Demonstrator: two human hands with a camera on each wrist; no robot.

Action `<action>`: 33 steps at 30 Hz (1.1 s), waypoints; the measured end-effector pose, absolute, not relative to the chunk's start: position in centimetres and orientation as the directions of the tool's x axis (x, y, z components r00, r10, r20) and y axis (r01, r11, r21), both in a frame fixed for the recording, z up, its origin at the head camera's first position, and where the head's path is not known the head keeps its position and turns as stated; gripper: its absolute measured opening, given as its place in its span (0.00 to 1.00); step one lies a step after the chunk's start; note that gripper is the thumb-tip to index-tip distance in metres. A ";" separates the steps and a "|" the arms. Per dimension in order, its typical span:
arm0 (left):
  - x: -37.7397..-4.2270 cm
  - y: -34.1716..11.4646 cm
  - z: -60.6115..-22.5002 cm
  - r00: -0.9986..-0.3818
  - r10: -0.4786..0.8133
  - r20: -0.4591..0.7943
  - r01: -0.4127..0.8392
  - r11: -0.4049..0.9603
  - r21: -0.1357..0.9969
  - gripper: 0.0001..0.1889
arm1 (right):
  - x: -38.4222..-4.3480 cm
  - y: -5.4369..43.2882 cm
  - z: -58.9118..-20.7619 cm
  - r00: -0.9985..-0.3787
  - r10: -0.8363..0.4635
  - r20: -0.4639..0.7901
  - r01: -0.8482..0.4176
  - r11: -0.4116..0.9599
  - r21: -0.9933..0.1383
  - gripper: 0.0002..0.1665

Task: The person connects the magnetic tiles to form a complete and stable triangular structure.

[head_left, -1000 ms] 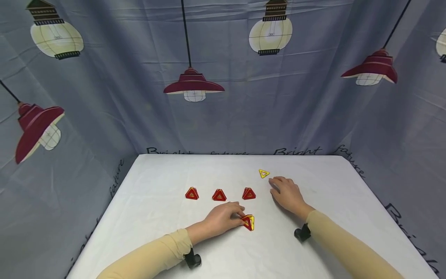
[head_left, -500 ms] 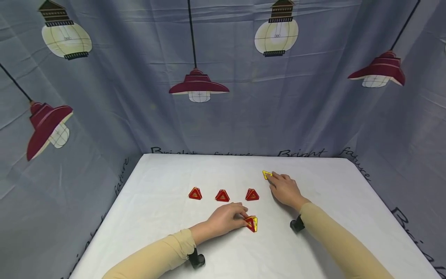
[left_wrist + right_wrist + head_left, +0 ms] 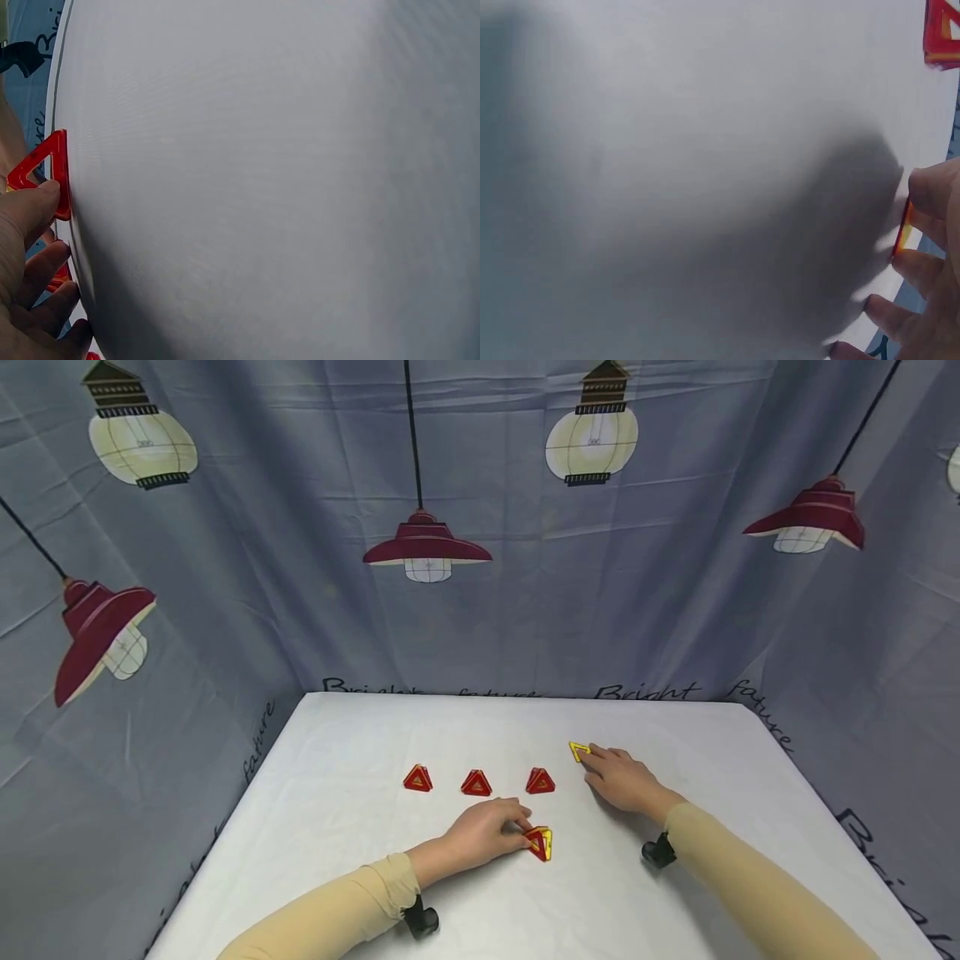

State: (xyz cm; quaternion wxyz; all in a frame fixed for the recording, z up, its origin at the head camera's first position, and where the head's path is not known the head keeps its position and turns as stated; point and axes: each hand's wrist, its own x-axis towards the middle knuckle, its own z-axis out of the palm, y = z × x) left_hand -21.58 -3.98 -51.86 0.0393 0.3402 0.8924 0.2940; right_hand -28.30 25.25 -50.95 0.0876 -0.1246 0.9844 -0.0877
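Observation:
Thumb and fingers of my left hand (image 3: 483,835) grip a small red-and-yellow cluster of triangular magnetic tiles (image 3: 547,845) at the middle front of the table. In the left wrist view, the thumb lies on an open-centred red tile (image 3: 61,172). Farther back on the right, my right hand (image 3: 626,783) has its fingertips on a yellow triangular magnetic tile (image 3: 577,747), covering part of it. The right wrist view shows that tile edge-on (image 3: 904,231) between thumb and index finger, with the other fingers spread near the tabletop.
Three red tile pyramids stand in a row across the white table (image 3: 360,727): left (image 3: 417,778), middle (image 3: 476,783) and right (image 3: 540,782). The right one sits between my two hands. A grey printed curtain (image 3: 510,627) hangs behind the table.
My right hand has reached left onto the yellow tile, which has since shifted slightly nearer. The left hand keeps its grip on the cluster. The head view has swung a little.

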 end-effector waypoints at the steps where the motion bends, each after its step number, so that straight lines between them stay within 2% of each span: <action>1: -21.6 -4.0 -51.9 -0.765 0.631 0.129 0.584 0.597 0.551 0.07 | -28.0 25.4 -50.9 -0.952 -0.265 -0.153 -0.233 0.952 -0.198 0.33; 17: -21.7 -4.0 -52.2 -0.750 0.645 0.147 0.603 0.574 0.554 0.07 | -21.9 26.6 -50.1 -0.922 -0.378 -0.087 -0.346 0.904 -0.251 0.30; 24: -21.7 -4.1 -52.2 -0.749 0.646 0.147 0.605 0.577 0.548 0.07 | -20.5 26.8 -50.2 -0.912 -0.399 -0.092 -0.369 0.898 -0.239 0.31; 33: -21.6 -4.1 -52.2 -0.745 0.649 0.153 0.609 0.569 0.553 0.07 | -19.2 27.2 -50.3 -0.894 -0.438 -0.094 -0.391 0.866 -0.311 0.29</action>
